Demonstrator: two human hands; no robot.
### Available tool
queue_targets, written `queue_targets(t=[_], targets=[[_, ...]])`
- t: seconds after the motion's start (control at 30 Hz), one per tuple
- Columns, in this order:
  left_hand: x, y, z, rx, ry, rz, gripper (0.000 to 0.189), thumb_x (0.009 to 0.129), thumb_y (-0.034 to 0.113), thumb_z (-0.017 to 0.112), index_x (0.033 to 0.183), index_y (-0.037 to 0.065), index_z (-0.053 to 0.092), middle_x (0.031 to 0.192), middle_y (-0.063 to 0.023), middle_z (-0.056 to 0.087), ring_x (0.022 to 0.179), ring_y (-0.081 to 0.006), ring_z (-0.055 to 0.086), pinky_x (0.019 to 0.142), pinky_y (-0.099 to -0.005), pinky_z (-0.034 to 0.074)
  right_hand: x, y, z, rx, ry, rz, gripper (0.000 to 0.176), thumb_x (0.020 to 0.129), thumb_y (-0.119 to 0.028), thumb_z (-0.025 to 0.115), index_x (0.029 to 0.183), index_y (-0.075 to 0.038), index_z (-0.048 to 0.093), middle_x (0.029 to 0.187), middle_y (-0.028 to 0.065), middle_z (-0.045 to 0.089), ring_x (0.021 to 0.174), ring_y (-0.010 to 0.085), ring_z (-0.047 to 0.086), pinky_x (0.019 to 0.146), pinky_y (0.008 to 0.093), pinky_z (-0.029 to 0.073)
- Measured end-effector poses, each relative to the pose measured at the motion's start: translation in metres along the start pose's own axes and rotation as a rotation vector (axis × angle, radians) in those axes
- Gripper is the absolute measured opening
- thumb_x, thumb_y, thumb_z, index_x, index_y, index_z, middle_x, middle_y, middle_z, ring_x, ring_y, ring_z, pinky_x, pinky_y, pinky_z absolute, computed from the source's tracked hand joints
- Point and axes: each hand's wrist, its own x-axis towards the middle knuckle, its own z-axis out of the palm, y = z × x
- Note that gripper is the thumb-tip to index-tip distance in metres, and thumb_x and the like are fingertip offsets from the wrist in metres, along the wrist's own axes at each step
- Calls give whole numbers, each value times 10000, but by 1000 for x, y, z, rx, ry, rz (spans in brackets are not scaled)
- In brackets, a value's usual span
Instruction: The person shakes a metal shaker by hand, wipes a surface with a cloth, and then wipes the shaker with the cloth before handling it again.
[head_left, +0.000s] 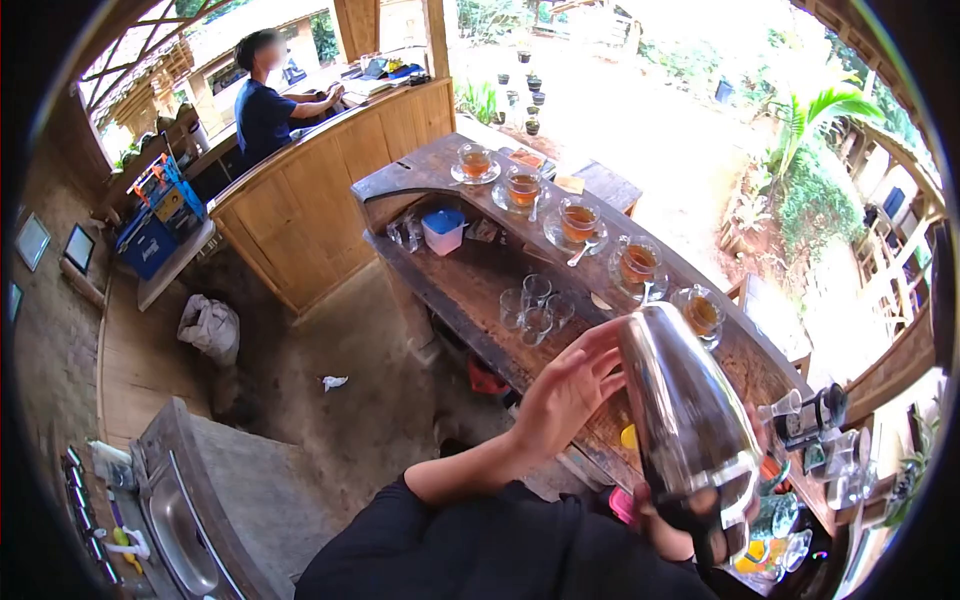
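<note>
A shiny metal vacuum jug (685, 400) with a black part at its lower end is held up close in front of me, tilted. My right hand (665, 528) grips it low down, by the black part, and is partly hidden behind it. My left hand (570, 395) is raised beside the jug's upper left side, fingers stretched out and fingertips right at the metal. Beyond the jug, on the upper wooden counter, glass cups of amber tea (638, 264) stand in a row on glass saucers, several with spoons. The nearest cup (702, 312) is partly covered by the jug.
Upside-down glasses (537, 305) and a blue-lidded tub (443, 230) are on the lower shelf. Glassware and a French press (815, 415) crowd the right end. A person (262, 110) is behind the wooden partition (330, 200). A sink (180, 520) lies at lower left, a white sack (210, 328) on the floor.
</note>
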Motion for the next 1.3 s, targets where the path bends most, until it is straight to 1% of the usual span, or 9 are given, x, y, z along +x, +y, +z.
queue_targets(t=[0.17,0.27,0.5,0.63,0.77,0.93,1.03,1.2,1.3], targets=[[2,8,-7,-29,194,-55,635,917,396,460,1427,39,332,1459,-73,376,1347,-186,329,1093,-372,244,10,14,-20,-100,147,-55,675,896,-523,390,1395,-71,357,1326,194,493,1179,308,527,1008,490,416],[-13,14,2,351,-162,143,764,877,474,514,1462,46,270,1527,-85,260,1415,-202,203,1129,-389,161,-12,14,-29,-208,122,-204,666,900,-519,389,1386,-64,367,1320,194,497,1180,301,526,1010,488,413],[6,7,7,136,129,137,712,909,405,488,1458,30,234,1466,-107,345,1360,-222,300,1109,-367,203,18,29,-50,-1235,352,-925,647,911,-509,387,1365,-48,393,1307,195,506,1180,284,523,1014,483,406],[-1,3,22,270,-164,42,703,908,385,519,1453,44,235,1453,-92,358,1344,-194,319,1106,-366,209,-17,26,-50,-1148,344,-881,637,917,-503,386,1354,-39,408,1299,195,512,1181,274,521,1016,480,402],[15,-7,3,66,148,-60,626,957,394,457,1452,88,228,1433,-87,389,1355,-184,324,1102,-389,243,13,22,-54,-1356,443,-1059,628,924,-498,385,1342,-30,422,1292,195,517,1181,264,520,1018,477,398],[6,-12,2,168,-240,-31,550,965,328,409,1431,46,330,1419,-69,419,1291,-182,394,1078,-379,272,-27,30,-51,-1159,412,-915,618,931,-491,383,1327,-19,440,1282,196,524,1181,252,518,1021,474,393],[14,-7,-2,79,135,-3,618,945,436,415,1404,24,379,1436,-104,410,1346,-211,333,1108,-388,211,1,29,-55,-1353,460,-1022,613,936,-487,383,1318,-12,451,1277,196,528,1182,245,517,1023,472,390],[0,-1,0,171,-371,27,596,976,388,342,1442,16,306,1420,-109,435,1298,-212,404,1096,-389,238,-34,30,-53,-1057,410,-821,605,944,-480,381,1303,-1,470,1268,197,534,1182,233,515,1026,468,385],[6,1,0,71,-60,46,647,959,438,368,1438,6,310,1443,-123,401,1343,-219,340,1118,-384,187,-10,35,-43,-1245,433,-850,601,948,-475,380,1294,6,480,1262,197,538,1182,225,514,1027,466,382]])
